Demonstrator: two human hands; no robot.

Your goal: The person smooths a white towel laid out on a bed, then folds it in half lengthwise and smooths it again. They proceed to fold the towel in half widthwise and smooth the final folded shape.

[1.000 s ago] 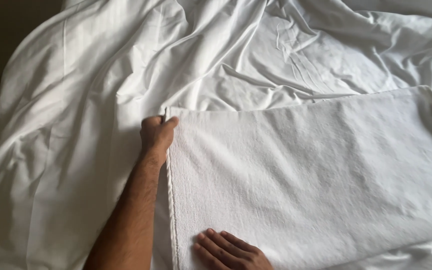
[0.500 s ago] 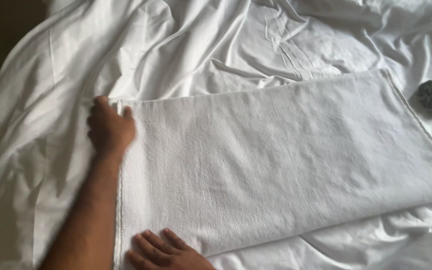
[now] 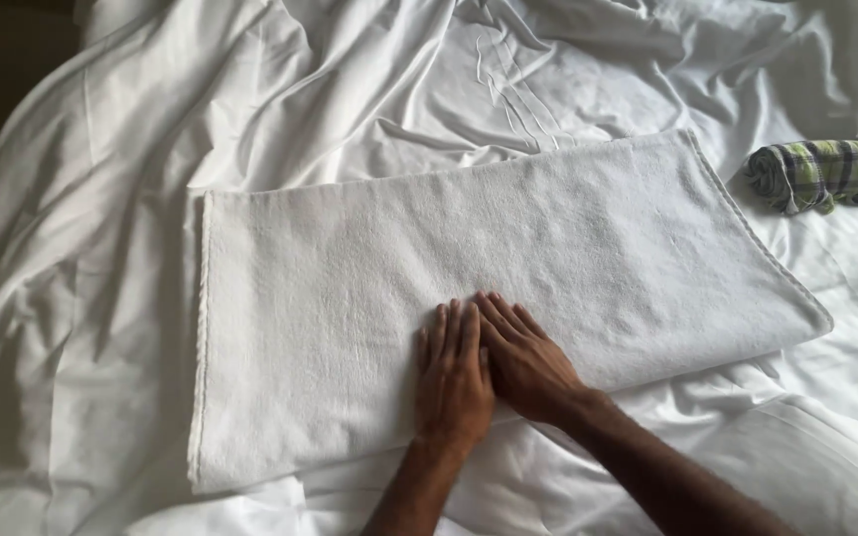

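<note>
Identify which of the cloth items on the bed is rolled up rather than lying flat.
The green checked cloth at the right edge is rolled; the white towel lies flat under both hands.

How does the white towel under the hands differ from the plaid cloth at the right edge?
The white towel is plain white; the plaid cloth is checked green, dark and white. The towel lies spread flat in a long rectangle; the plaid cloth is rolled into a bundle. The left hand and right hand press flat on the towel; nothing touches the plaid cloth. Both rest on the rumpled white sheet.
</note>
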